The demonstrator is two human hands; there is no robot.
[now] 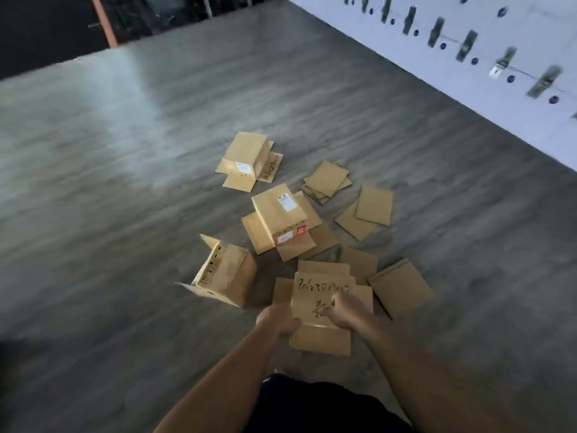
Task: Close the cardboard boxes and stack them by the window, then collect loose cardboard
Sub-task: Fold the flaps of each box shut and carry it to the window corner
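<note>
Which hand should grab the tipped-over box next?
Probably the left hand. The tipped box lies on the floor just to its left, while the right hand is farther off, across the written-on box both hands touch.

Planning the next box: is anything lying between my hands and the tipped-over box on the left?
Nothing visible. The left hand and right hand are on the handwritten box; only bare floor separates them from the tipped box.

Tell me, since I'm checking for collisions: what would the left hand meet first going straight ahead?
The left hand points up-frame; most likely the box with handwriting it already touches, though blur hides the contact.
</note>
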